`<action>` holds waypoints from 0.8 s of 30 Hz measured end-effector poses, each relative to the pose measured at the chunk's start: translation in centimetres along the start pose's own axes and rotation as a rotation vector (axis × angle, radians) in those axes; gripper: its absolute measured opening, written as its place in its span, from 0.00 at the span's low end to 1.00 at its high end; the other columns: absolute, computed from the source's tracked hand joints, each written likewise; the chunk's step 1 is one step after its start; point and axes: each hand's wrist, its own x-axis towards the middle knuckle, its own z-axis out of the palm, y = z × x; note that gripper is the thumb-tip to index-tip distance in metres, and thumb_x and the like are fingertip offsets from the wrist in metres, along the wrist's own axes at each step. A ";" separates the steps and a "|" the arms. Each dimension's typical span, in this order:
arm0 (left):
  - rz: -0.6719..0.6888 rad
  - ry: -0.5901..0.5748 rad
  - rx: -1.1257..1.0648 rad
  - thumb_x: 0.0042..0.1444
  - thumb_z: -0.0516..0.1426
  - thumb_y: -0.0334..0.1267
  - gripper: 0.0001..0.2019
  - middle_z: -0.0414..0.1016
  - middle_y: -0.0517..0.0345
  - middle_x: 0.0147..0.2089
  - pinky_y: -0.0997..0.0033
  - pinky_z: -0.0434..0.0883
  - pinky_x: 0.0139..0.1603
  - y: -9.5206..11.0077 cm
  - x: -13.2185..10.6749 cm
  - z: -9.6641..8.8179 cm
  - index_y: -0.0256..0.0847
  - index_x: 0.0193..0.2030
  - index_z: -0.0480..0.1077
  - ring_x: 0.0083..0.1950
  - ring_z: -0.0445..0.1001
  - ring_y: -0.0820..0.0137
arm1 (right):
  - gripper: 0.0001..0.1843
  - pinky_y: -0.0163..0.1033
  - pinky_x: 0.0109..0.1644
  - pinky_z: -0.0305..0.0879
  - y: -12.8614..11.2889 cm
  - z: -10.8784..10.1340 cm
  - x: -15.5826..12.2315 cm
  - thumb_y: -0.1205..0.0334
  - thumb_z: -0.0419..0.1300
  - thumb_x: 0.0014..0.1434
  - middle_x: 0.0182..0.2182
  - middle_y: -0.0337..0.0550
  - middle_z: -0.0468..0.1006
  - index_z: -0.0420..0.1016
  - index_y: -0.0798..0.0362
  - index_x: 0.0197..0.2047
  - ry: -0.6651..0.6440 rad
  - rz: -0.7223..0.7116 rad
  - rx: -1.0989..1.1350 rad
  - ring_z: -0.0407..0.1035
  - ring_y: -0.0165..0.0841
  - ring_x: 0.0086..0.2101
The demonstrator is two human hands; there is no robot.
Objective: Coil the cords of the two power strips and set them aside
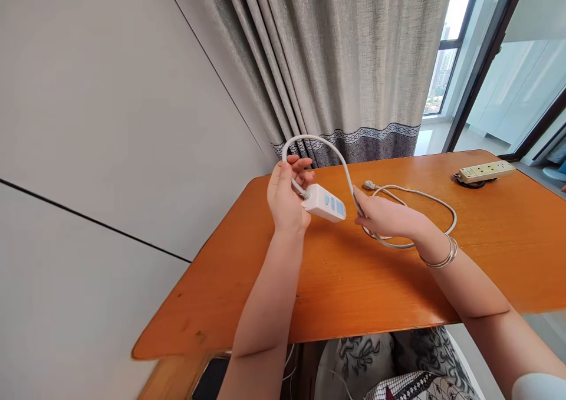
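My left hand (287, 196) grips the cord end of a white power strip (326, 203) with blue switches, holding it just above the orange wooden table (345, 282). Its white cable (318, 142) arches up from my left hand and comes down into my right hand (384, 216), whose fingers are pinched on it. Past my right hand the cable lies in a loop (446, 208) on the table and ends in a plug (369, 184). Thin bangles circle my right wrist.
A second, cream power strip (485, 171) lies at the table's far right on a coiled black cord. Grey curtains (336, 64) hang behind the table, with a window to the right and a grey wall to the left. Patterned fabric shows below the table's near edge.
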 end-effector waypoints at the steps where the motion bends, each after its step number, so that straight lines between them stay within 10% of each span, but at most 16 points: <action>1: 0.027 -0.001 0.041 0.61 0.59 0.52 0.14 0.82 0.57 0.39 0.73 0.73 0.36 -0.2 0.0 0.0 0.43 0.39 0.71 0.30 0.75 0.76 | 0.32 0.39 0.33 0.65 -0.2 0.1 -0.2 0.68 0.54 0.64 0.34 0.53 0.82 0.53 0.67 0.69 -0.013 0.019 -0.066 0.76 0.39 0.32; 12: 0.204 -0.029 0.195 0.64 0.57 0.54 0.15 0.84 0.52 0.45 0.66 0.78 0.44 -1.1 -1.2 1.0 0.43 0.42 0.68 0.37 0.82 0.69 | 0.32 0.46 0.41 0.72 -1.1 0.2 0.1 0.63 0.51 0.70 0.46 0.71 0.80 0.52 0.68 0.73 0.101 0.263 -0.406 0.79 0.51 0.43; 24: -0.013 -0.430 0.170 0.58 0.60 0.62 0.23 0.83 0.51 0.35 0.61 0.79 0.43 -1.5 -1.7 1.5 0.41 0.41 0.67 0.38 0.84 0.62 | 0.14 0.39 0.28 0.46 -3.4 0.2 -2.5 0.72 0.51 0.68 0.28 0.44 0.78 0.78 0.55 0.41 0.375 -0.252 -0.559 0.68 0.30 0.26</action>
